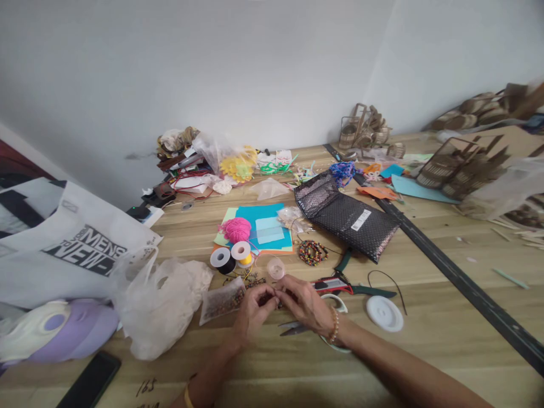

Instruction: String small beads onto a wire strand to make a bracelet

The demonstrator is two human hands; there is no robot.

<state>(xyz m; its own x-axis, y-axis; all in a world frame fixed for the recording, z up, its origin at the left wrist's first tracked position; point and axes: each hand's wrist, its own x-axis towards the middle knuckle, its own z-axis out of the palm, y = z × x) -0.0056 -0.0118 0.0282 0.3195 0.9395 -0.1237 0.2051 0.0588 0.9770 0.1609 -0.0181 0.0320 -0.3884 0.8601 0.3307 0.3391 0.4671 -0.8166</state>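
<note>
Pinching small dark beads [270,297] between both fingertips, the left hand [251,313] and right hand [306,304] meet low over the counter [425,351], each grip clenched on the beads, steadied near the bead bag [221,301] and scissors [294,328].

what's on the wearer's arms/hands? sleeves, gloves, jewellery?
Both forearms bare: no sleeves, no gloves. Right hand has a bracelet of pale round beads at the wrist. Left hand is unadorned; further up that forearm sits a yellow-gold bangle, partly cut off by the frame edge.
</note>
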